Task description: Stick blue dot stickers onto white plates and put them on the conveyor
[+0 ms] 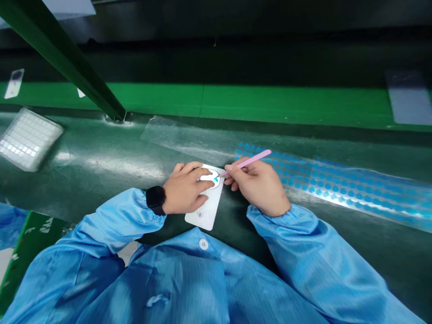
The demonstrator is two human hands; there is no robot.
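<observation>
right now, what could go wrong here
The pink pointed tool might slip and jab the left hand, which lies close to its tip. The white card could shift, as it seems steadied only by that hand. The right hand might nudge the sheet of blue dots beside it.

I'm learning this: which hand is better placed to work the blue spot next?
Probably the right hand: it holds the pink tool, tip near the blue spot; the left hand rests on the white card.

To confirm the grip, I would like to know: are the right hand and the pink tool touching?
Touching: the head view shows the right hand pinching the pink tool between thumb and fingers.
</observation>
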